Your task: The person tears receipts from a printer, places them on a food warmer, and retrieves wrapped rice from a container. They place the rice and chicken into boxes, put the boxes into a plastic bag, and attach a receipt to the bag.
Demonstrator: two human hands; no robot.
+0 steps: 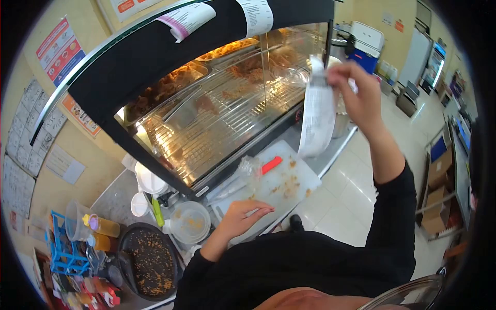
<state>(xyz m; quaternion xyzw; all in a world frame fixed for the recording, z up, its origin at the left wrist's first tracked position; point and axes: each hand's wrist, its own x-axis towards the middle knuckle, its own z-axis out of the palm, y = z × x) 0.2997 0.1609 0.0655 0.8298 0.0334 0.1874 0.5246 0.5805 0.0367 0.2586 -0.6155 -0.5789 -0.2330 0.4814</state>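
Raised at the right of the display cabinet, my right hand [359, 93] pinches a long printed paper receipt [317, 116] by its upper end, and the strip hangs down. My left hand [243, 217] has its fingers stretched out over the near left part of a white cutting board [305, 178] and holds nothing. On the board lie brown food crumbs, a knife with a red handle [272, 165] and a crumpled clear plastic bag [249, 169] that partly covers the blade.
A heated glass cabinet [206, 121] with trays of cooked food stands ahead, receipts [257, 16] along its top. To the left are a plastic tub [190, 222], a stone mortar [150, 258] with crumbs, sauce bottles [106, 225] and a blue rack [66, 253].
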